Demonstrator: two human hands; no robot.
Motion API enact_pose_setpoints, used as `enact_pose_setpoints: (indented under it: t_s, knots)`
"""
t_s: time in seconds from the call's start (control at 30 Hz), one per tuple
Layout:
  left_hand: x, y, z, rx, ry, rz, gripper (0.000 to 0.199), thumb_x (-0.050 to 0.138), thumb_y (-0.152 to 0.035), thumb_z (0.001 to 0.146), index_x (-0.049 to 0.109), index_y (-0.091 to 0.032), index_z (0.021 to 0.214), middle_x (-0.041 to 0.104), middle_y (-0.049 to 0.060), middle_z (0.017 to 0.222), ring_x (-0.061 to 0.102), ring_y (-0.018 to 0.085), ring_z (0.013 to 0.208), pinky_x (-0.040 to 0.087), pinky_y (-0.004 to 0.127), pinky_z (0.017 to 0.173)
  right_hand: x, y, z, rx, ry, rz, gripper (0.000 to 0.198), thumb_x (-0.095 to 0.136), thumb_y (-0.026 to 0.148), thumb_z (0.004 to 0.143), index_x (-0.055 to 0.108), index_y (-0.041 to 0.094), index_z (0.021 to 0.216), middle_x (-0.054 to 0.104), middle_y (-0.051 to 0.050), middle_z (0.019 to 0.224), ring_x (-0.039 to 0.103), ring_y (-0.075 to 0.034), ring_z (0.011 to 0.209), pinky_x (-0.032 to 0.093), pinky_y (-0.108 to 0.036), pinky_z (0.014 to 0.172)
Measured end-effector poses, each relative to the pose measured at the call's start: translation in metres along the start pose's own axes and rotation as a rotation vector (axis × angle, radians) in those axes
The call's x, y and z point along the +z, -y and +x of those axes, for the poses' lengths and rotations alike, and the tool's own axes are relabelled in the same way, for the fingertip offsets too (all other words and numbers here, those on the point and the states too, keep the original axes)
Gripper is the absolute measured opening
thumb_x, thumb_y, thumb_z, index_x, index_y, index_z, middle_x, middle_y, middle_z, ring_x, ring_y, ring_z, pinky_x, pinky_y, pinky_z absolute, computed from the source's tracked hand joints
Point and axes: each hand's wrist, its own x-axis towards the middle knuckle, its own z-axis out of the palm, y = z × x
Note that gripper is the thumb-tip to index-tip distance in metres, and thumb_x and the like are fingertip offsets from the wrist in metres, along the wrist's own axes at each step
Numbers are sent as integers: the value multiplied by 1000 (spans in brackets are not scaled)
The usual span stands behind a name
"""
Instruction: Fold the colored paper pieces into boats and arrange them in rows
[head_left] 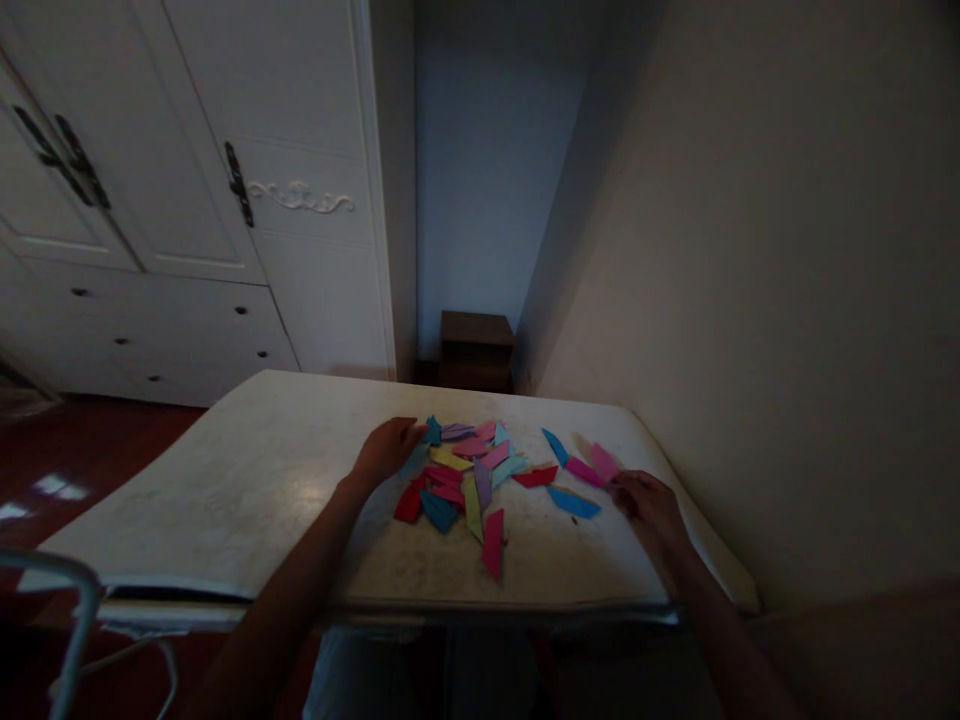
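A person's two bare hands work over a white, scuffed table [262, 480] strewn with small folded strips of coloured paper. The left hand [386, 448], near the middle of the far edge, has its fingertips at a teal folded paper piece [433, 431]; whether they grip it, I cannot tell. The right hand [651, 500], towards the right edge, has its fingers narrowed on the lower corner of a light-pink folded paper piece [604, 461]. Just beside that lies a magenta paper strip [585, 472], its upper end meeting a blue paper strip [555, 447]. Between the hands, a loose heap of red, pink, yellow, lilac and teal folded papers [482, 482] covers the table's centre. Nearest the front edge is a slanted, deep-pink paper strip [493, 545].
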Motion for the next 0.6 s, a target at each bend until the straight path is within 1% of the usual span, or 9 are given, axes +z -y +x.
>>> enact_pose_setpoints:
  t_s: [0.07,0.17,0.23,0.3,0.33,0.4,0.47,0.53,0.6]
  knots:
    - [3,0,-3,43,-13,-12,56,38,-56,91,62,-13,119,66,15,119,61,27,109,45,39,97,-11,-1,-3,-19,28,-242,29,64,46,70,67,18,72,63,-1,55,53,-14,43,36,-23,38]
    - [7,-2,-10,127,7,-39,60,37,-59,91,58,-15,126,60,15,129,55,28,120,39,42,106,-23,-4,-5,-124,32,-560,23,59,43,72,68,21,71,68,-3,64,62,-19,56,46,-28,50]
    - [8,-5,-17,154,44,-47,65,36,-62,90,54,-14,130,55,16,136,48,28,128,34,44,110,-27,-7,-4,-191,12,-648,25,58,43,73,70,22,80,72,-7,80,66,-22,69,52,-33,63]
    - [9,-10,-26,178,90,-56,70,35,-64,90,50,-14,135,49,17,142,43,29,133,31,45,112,-26,-10,-2,-255,-1,-674,36,57,45,75,69,20,98,71,-11,100,68,-25,83,54,-38,76]
    - [9,-13,-30,195,114,-59,72,36,-66,89,48,-14,138,46,17,144,40,30,135,29,46,113,-24,-11,0,-299,4,-678,44,56,47,76,66,19,107,67,-14,112,66,-28,94,53,-41,83]
    - [8,-18,-39,238,165,-49,76,40,-69,86,44,-16,141,42,16,147,37,31,137,24,50,115,-15,-13,3,-399,48,-679,58,55,53,78,60,17,123,56,-16,132,55,-31,119,44,-47,100]
    - [8,-22,-46,271,204,-14,82,45,-72,82,41,-17,143,37,17,150,32,33,139,18,55,116,-1,-13,6,-466,141,-693,65,52,59,81,54,18,131,46,-14,144,39,-31,134,33,-49,110]
    - [8,-25,-54,300,225,29,87,48,-73,79,37,-17,145,31,18,153,26,34,142,14,58,116,15,-12,7,-498,234,-724,68,49,62,84,50,19,137,40,-12,149,31,-31,139,28,-50,113]
    - [8,-26,-62,332,219,79,92,49,-74,78,31,-18,148,25,18,155,20,36,144,13,60,115,30,-12,6,-531,283,-755,71,47,64,85,47,18,140,36,-13,152,28,-31,141,27,-51,114]
